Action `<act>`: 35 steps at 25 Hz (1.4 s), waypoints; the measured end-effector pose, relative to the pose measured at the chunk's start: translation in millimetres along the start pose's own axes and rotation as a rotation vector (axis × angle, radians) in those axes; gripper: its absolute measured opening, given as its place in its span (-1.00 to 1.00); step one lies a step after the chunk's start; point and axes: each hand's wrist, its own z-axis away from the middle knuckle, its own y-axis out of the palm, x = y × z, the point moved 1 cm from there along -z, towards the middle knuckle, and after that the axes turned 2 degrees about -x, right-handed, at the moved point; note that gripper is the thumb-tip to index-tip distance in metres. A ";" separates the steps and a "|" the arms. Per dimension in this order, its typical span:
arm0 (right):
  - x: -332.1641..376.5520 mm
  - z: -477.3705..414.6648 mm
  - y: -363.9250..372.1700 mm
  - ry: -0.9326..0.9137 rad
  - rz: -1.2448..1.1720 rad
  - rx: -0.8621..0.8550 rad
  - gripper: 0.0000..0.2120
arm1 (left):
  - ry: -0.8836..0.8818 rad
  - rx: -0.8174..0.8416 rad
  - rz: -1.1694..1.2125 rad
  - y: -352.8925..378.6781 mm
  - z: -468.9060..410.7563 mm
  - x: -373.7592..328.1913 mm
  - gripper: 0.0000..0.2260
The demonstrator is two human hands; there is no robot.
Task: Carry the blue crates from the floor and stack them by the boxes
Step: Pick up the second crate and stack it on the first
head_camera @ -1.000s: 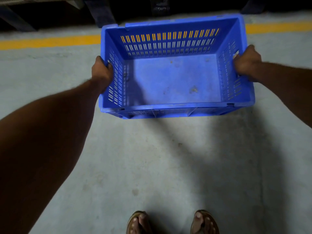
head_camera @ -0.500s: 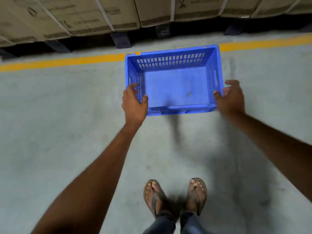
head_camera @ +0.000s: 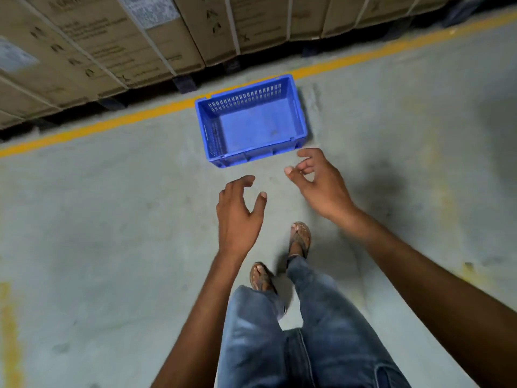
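A grey concrete floor (head_camera: 117, 219) runs up to a yellow line (head_camera: 92, 127), behind which stand strapped cardboard boxes (head_camera: 117, 43). One blue crate (head_camera: 251, 121) sits empty on the floor against that line, near the boxes. The left hand (head_camera: 237, 214) and right hand (head_camera: 321, 183) hover apart from it, each grip loose and holding nothing. Judging from this, later crates should be lowered squarely onto its rim so they seat.

Blue jeans (head_camera: 279, 345), brown sandals (head_camera: 300, 239)
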 end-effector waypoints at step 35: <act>-121.8 799.5 -179.9 -0.056 0.221 -0.526 -0.73 | 0.828 0.200 -0.323 -58.4 664.2 -93.1 -0.67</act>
